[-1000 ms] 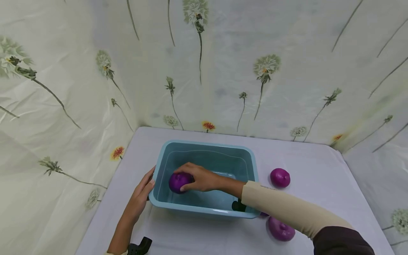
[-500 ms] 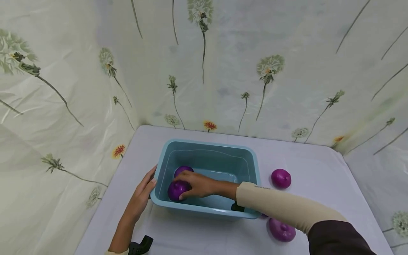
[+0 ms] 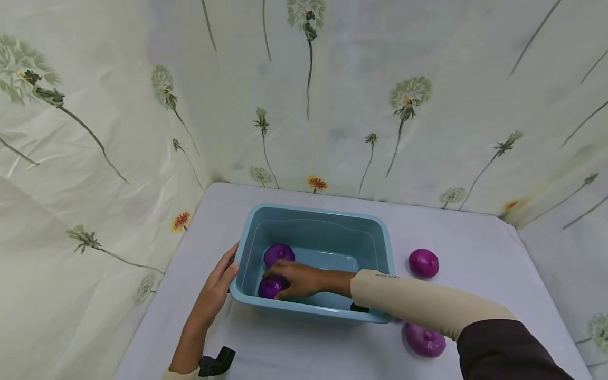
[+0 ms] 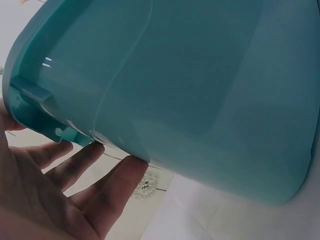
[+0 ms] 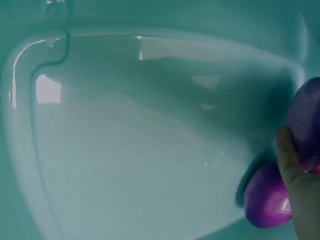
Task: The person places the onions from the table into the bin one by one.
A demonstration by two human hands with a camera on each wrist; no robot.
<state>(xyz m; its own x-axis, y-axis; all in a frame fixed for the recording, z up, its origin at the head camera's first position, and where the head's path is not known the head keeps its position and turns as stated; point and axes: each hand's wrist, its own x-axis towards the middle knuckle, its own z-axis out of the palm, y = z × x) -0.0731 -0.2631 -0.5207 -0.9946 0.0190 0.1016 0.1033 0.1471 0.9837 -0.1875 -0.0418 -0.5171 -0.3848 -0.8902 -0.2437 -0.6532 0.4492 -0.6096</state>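
Observation:
A light blue plastic tub stands on the white table, holding two purple onions. My right hand reaches in over the near rim, fingers curled over the nearer onion at the tub's floor in the near-left corner. The other onion lies just behind it. In the right wrist view a finger lies against a purple onion by the tub wall. My left hand rests with straight fingers against the tub's left outer wall.
Two more purple onions lie on the table right of the tub, one further back and one near the front. Floral sheets wall in the table on the left, back and right. A black wrist mount shows by my left forearm.
My right hand has lowered the onion from mid-tub to the floor in the near-left corner, uncovering the second onion behind it. The left hand stays on the tub's side.

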